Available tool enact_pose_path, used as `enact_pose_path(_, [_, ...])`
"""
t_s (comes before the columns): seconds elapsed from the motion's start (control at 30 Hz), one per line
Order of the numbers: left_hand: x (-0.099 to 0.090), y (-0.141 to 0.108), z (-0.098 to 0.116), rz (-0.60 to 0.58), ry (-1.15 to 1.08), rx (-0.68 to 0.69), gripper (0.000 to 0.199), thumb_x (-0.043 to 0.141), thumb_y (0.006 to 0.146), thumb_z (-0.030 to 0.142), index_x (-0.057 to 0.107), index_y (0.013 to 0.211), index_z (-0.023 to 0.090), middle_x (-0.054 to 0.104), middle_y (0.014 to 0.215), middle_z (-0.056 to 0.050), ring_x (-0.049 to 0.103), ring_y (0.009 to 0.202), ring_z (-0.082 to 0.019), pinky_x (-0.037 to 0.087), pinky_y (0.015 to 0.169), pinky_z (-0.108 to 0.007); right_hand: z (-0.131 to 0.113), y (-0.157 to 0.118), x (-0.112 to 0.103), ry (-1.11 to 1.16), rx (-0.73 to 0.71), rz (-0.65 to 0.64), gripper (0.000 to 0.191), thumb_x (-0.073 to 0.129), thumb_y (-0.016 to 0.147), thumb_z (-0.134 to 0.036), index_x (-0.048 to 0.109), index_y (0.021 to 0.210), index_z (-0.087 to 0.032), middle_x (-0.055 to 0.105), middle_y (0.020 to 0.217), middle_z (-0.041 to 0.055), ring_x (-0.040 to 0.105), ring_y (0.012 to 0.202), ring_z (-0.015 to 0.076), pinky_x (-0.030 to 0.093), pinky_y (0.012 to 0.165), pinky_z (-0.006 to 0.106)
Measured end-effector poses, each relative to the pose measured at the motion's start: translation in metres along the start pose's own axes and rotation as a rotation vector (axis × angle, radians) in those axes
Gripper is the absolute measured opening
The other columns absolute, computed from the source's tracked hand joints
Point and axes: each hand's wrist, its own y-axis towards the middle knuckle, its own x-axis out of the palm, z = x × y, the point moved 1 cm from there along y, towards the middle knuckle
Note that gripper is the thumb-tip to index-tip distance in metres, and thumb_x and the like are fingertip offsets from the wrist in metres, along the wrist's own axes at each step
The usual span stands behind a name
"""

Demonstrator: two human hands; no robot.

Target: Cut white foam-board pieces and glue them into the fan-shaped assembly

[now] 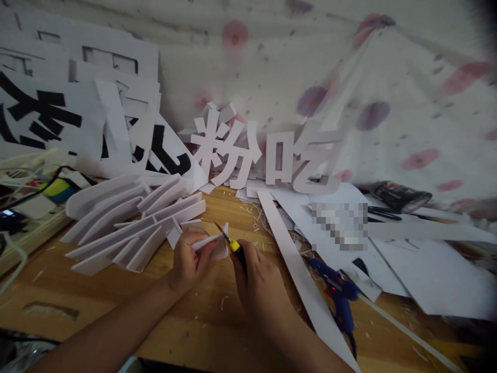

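Observation:
My left hand [191,259] pinches a small white foam piece [221,247] above the middle of the wooden table. In my right hand [259,282] is a craft knife [234,246] with a yellow and black handle. Its thin blade points up and to the left, and lies by the upper edge of the foam piece; whether it touches cannot be made out. Left of my left hand lies a large white character shape [135,228] with raised side walls. Its nearest strokes are close to my left fingers.
White cut-out characters [279,158] stand at the back by a flowered curtain [252,62]. On the right are a long white strip [291,254], a blue glue gun [337,290], white sheets [438,280] and a dark bottle [402,196]. Stencil boards [89,109] lean at the back left.

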Motion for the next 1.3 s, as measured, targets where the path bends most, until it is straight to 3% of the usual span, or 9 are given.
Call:
enact_pose_path(0.43, [-0.001, -0.003, -0.001, -0.015, 0.029, 0.010, 0.016, 0.055, 0.083, 0.017, 0.047, 0.095, 0.021, 0.057, 0.078, -0.001, 0.059, 0.069, -0.015, 0.049, 0.061, -0.029, -0.002, -0.002, 0.004, -0.192, 0.078, -0.120, 0.005, 0.045, 0.090, -0.019, 0.050, 0.090, -0.022, 0.066, 0.078, 0.0052, 0.066, 0.069, 0.0223, 0.035, 0.048, 0.026])
enact_pose_path(0.8, [0.002, -0.002, 0.002, 0.029, 0.076, 0.056, 0.016, 0.055, 0.084, 0.016, 0.045, 0.095, 0.021, 0.054, 0.078, 0.000, 0.056, 0.069, -0.014, 0.049, 0.063, -0.028, -0.004, -0.010, 0.013, -0.251, 0.175, -0.252, 0.003, 0.049, 0.090, -0.019, 0.050, 0.090, -0.021, 0.068, 0.083, 0.0060, 0.067, 0.067, 0.0217, 0.037, 0.045, 0.027])
enact_pose_path(1.0, [0.002, -0.004, -0.001, 0.040, 0.088, 0.038, 0.019, 0.057, 0.083, 0.014, 0.045, 0.096, 0.020, 0.053, 0.082, -0.001, 0.056, 0.074, -0.014, 0.049, 0.066, -0.029, 0.000, -0.013, 0.022, -0.305, 0.253, -0.422, 0.008, 0.044, 0.092, -0.019, 0.052, 0.093, -0.019, 0.067, 0.085, 0.0076, 0.067, 0.068, 0.0219, 0.041, 0.046, 0.027])
enact_pose_path(1.3, [0.002, -0.008, -0.006, 0.054, 0.077, 0.031, 0.022, 0.057, 0.083, 0.014, 0.044, 0.100, 0.020, 0.051, 0.083, -0.002, 0.054, 0.075, -0.015, 0.048, 0.066, -0.030, 0.007, -0.023, 0.032, -0.378, 0.232, -0.569, 0.022, 0.039, 0.089, -0.005, 0.054, 0.101, -0.016, 0.067, 0.086, 0.0099, 0.068, 0.073, 0.0217, 0.047, 0.055, 0.027])
